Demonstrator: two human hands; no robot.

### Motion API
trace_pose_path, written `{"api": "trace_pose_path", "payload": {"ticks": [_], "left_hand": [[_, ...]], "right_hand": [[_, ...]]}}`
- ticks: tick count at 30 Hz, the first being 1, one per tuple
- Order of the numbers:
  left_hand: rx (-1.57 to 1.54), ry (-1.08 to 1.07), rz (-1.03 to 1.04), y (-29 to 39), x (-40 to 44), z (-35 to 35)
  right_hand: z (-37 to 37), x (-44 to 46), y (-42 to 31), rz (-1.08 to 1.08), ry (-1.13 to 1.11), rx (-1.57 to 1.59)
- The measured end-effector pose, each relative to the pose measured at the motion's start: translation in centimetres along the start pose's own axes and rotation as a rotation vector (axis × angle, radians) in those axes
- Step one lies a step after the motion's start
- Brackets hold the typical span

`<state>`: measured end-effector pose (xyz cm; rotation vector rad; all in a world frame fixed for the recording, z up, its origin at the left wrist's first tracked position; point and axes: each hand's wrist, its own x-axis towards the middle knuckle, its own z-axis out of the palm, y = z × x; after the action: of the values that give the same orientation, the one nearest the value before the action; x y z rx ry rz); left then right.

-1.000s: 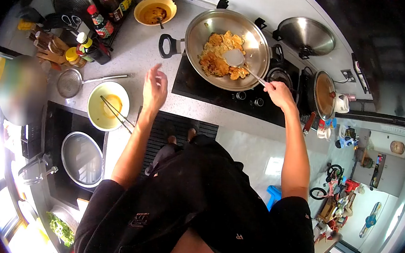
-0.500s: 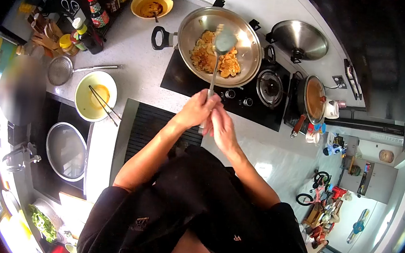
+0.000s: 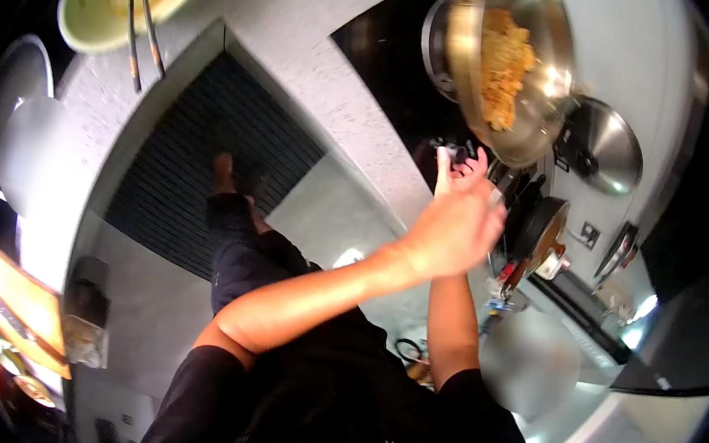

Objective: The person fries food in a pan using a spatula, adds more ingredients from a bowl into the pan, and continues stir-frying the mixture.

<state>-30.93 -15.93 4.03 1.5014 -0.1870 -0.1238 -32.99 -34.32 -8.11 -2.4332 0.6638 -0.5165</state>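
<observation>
At the cooktop's [image 3: 383, 43] front edge, my right hand [image 3: 460, 176] has its thumb and forefinger on either side of a dark stove knob [image 3: 458, 152]. The rest of that hand is partly hidden behind my left hand [image 3: 459, 231], which crosses in front of the right forearm. Motion smears the left fingers, so whether they are closed cannot be told; nothing shows in them. Above both hands stands the steel wok [image 3: 554, 62], with browned, scrambled-looking food [image 3: 505, 66] inside. The steel spatula seen earlier is out of view.
A metal lid [image 3: 610, 147] sits behind the wok, and a second pan [image 3: 543, 230] lies to the right. At upper left, chopsticks [image 3: 140, 25] rest across a pale green bowl [image 3: 77, 16]. A dark ribbed mat [image 3: 201, 149] covers the floor by the counter.
My hands have let go of the spatula, which is gone from view. The right hand has moved to the cooktop's front edge, the left has swung right across it. The view has turned.
</observation>
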Motion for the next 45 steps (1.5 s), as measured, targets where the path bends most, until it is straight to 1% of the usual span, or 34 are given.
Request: {"api": "trace_pose_path", "payload": {"ticks": [1, 2, 3, 4, 5, 6, 7, 8, 10, 13, 14, 16, 17, 20, 22, 25, 28, 31, 34, 37, 40, 43, 45], "left_hand": [[-0.033, -0.035, -0.003, -0.7, -0.2, 0.8], [-0.066, -0.071, -0.008, -1.3, -0.5, 1.4], [-0.203, -0.203, -0.079, -1.1, -0.8, 0.7], [-0.326, -0.327, -0.167, -0.9, -1.1, 0.0], [-0.305, -0.342, -0.124, -1.1, -1.3, -0.2], [-0.285, -0.357, -0.081, -1.3, -1.4, -0.4], [-0.308, -0.312, -0.057, -1.3, -1.8, 0.0], [-0.329, -0.268, -0.032, -1.3, -2.2, 0.4], [-0.412, -0.240, -0.075, -1.4, -2.5, 1.0], [-0.329, -0.029, 0.061, -1.8, -2.8, 2.1], [-0.256, -0.063, 0.129, -2.2, -3.1, 2.4], [-0.252, -0.084, 0.118, -2.2, -3.3, 3.2], [-0.250, -0.095, 0.113, -2.2, -3.3, 3.6], [-0.345, -0.117, -0.007, -2.2, -3.1, 2.6], [-0.369, -0.113, -0.021, -2.0, -2.9, 1.7], [-0.320, -0.168, 0.000, -2.1, -2.3, 1.2], [-0.349, -0.135, -0.070, -1.8, -2.1, 1.2], [-0.314, -0.070, 0.023, -2.2, -2.2, 1.6], [-0.371, 0.010, 0.018, -2.2, -2.3, 1.5], [-0.341, 0.000, -0.004, -2.1, -2.3, 1.6], [-0.316, -0.030, -0.010, -2.0, -2.3, 1.5], [-0.292, -0.079, -0.007, -2.1, -2.1, 1.4], [-0.318, -0.139, -0.074, -1.9, -2.0, 1.2]], "right_hand": [[1.2, -0.4, 1.1, 0.062, 0.039, 0.037], [2.3, 0.2, 2.6, 0.018, 0.087, 0.076], [3.1, 0.6, 3.7, -0.020, 0.136, 0.118], [3.6, 0.2, 3.1, -0.006, 0.166, 0.132], [4.2, 0.0, 2.1, -0.019, 0.170, 0.292], [4.3, 0.1, 2.3, 0.005, 0.171, 0.279], [3.8, -0.1, 2.4, 0.032, 0.181, 0.263], [3.7, 0.0, 2.5, -0.011, 0.188, 0.206], [3.7, 0.2, 3.0, -0.018, 0.161, 0.193], [3.8, -0.1, 2.8, -0.014, 0.174, 0.143], [3.6, 0.0, 3.0, -0.019, 0.162, 0.135], [3.4, -0.3, 2.4, 0.003, 0.132, 0.116], [3.4, -0.2, 2.7, -0.025, 0.133, 0.124], [3.4, 0.0, 4.0, -0.098, 0.134, 0.128], [3.1, 0.1, 4.3, -0.144, 0.133, 0.092], [3.4, 0.1, 4.4, -0.130, 0.109, 0.241], [3.4, -0.3, 3.4, -0.091, 0.102, 0.212], [3.4, -0.3, 2.9, -0.042, 0.108, 0.171], [3.6, -0.1, 2.8, -0.032, 0.168, 0.099], [4.2, -0.7, 1.3, -0.094, 0.138, 0.290], [3.7, -0.7, 2.5, -0.117, 0.082, 0.228], [3.4, -0.9, 2.9, -0.108, 0.100, 0.193], [3.5, -0.8, 3.1, -0.104, 0.111, 0.197]]}}
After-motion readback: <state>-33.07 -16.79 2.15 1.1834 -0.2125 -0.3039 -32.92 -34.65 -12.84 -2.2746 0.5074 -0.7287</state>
